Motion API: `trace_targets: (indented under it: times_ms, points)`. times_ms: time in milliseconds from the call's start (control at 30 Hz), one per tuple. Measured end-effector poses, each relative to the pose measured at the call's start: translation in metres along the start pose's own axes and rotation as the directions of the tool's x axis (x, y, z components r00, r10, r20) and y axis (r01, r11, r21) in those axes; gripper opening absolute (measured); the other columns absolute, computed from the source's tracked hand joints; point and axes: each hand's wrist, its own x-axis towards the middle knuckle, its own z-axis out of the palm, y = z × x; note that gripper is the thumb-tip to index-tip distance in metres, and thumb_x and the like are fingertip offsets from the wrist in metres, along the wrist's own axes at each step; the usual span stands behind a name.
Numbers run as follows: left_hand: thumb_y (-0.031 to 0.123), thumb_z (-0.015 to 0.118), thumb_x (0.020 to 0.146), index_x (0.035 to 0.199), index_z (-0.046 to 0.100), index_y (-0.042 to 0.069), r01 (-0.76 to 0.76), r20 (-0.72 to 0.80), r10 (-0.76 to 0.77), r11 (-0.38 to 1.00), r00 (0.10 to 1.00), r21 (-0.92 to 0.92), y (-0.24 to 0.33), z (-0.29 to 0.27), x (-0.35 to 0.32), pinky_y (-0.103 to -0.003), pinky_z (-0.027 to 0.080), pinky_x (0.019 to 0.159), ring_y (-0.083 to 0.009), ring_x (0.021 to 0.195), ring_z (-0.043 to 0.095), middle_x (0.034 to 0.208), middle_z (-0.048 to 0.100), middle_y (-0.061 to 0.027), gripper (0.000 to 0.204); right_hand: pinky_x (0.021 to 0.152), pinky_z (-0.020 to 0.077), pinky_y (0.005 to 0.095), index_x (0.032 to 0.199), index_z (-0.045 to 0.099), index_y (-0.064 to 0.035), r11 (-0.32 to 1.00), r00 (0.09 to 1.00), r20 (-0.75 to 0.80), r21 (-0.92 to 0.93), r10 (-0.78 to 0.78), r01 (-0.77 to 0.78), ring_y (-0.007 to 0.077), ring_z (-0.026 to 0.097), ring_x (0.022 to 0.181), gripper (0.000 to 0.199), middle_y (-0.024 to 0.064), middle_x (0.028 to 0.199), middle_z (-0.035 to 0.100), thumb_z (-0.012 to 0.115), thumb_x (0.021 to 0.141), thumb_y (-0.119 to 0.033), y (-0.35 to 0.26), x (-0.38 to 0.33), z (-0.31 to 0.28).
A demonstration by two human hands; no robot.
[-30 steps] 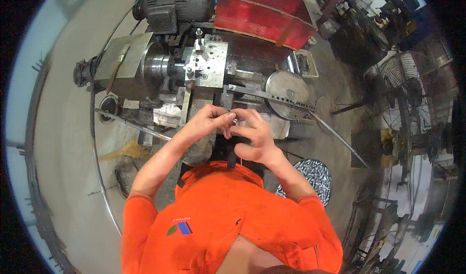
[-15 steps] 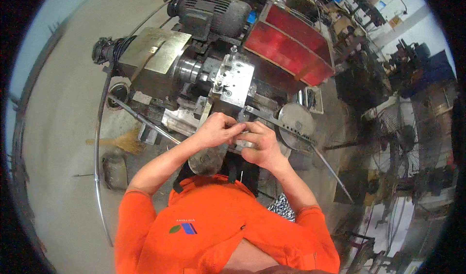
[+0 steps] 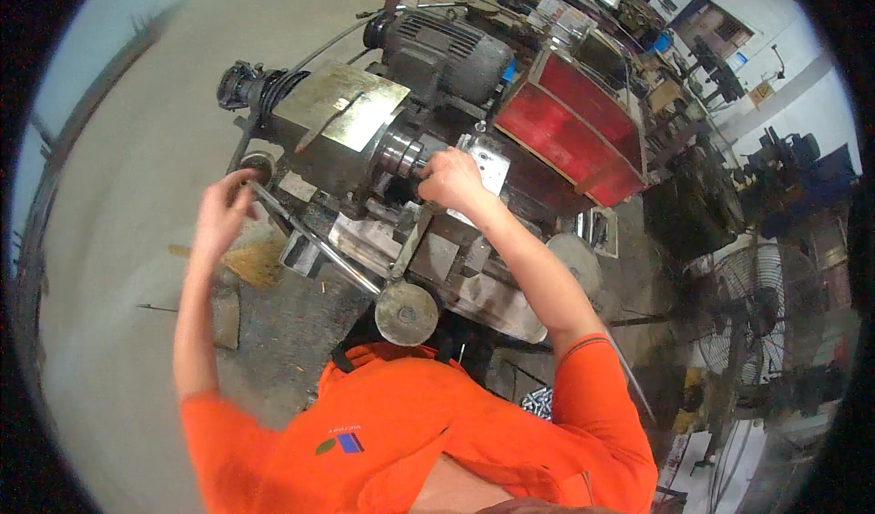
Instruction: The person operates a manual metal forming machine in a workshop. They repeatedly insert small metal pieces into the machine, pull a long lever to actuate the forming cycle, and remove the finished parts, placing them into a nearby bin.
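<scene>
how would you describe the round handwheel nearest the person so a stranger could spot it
Find the grey lathe in front of the red cabinet. At its near edge, just above the orange shirt, sits the handwheel: a flat, dull metal disc, unlike the long lever beside it.

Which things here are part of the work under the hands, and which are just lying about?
In hand:
- left hand on the long lever
- right hand at the machine's round spindle
- grey machine block behind it

Lying about:
- red box
- floor fan
- cluttered bench at the back
- round handwheel, untouched
</scene>
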Motion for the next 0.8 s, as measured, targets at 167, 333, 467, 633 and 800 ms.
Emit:
trace_targets:
  times_ms: [167,333,467,633,800]
  points:
    - [0.014,0.057,0.079,0.117,0.055,0.002,0.206,-0.175,-0.127,0.795,0.976,0.571,-0.095,-0.068,-0.076,-0.038,0.048,0.069,-0.0322,0.073,0.064,0.075,0.064,-0.0201,0.04,0.075,0.0515,0.0374,0.077,0.072,-0.0078,0.978,0.994,0.069,0.186,0.081,-0.093,0.0334,0.064,0.075,0.026,0.0176,0.075,0.066,0.061,0.056,-0.02,-0.001,0.012,0.009]
    - [0.021,0.063,0.079,0.112,0.055,-0.003,0.374,-0.099,-0.363,0.855,0.926,0.359,-0.099,-0.059,-0.127,-0.042,0.048,0.07,-0.0374,0.075,0.062,0.082,0.063,-0.024,0.041,0.076,0.0515,0.0366,0.083,0.073,-0.0098,0.954,0.996,0.071,0.293,0.048,-0.067,0.032,0.064,0.077,0.03,0.0175,0.079,0.066,0.062,0.056,-0.021,0.002,0.013,0.014]
    - [0.024,0.064,0.078,0.096,0.059,-0.006,0.479,-0.168,-0.46,0.731,0.872,0.486,-0.117,-0.039,-0.123,-0.045,0.047,0.067,-0.04,0.074,0.061,0.079,0.063,-0.0233,0.035,0.079,0.0497,0.0382,0.084,0.073,-0.0095,0.989,0.998,0.006,0.135,-0.06,0.058,0.0334,0.06,0.086,0.033,0.0187,0.083,0.065,0.062,0.055,-0.021,0.0,0.017,0.02]
    - [0.017,0.059,0.076,0.076,0.06,0.0,0.403,-0.242,-0.347,0.533,0.906,0.744,-0.135,-0.045,-0.11,-0.046,0.049,0.067,-0.0381,0.071,0.062,0.075,0.062,-0.022,0.018,0.079,0.0477,0.0392,0.081,0.072,-0.01,0.993,0.995,0.03,0.077,-0.09,0.088,0.0333,0.057,0.087,0.031,0.0142,0.084,0.064,0.06,0.055,-0.022,0.003,0.017,0.022]
    - [0.01,0.056,0.074,0.076,0.059,0.007,0.17,-0.147,-0.105,0.258,0.983,0.951,-0.246,-0.153,-0.062,-0.042,0.049,0.054,-0.031,0.061,0.062,0.067,0.061,-0.0143,0.005,0.075,0.0477,0.0393,0.077,0.071,-0.009,0.992,0.997,0.02,0.095,-0.08,0.078,0.0317,0.055,0.085,0.028,0.0103,0.085,0.063,0.059,0.056,-0.023,-0.005,0.012,0.013]
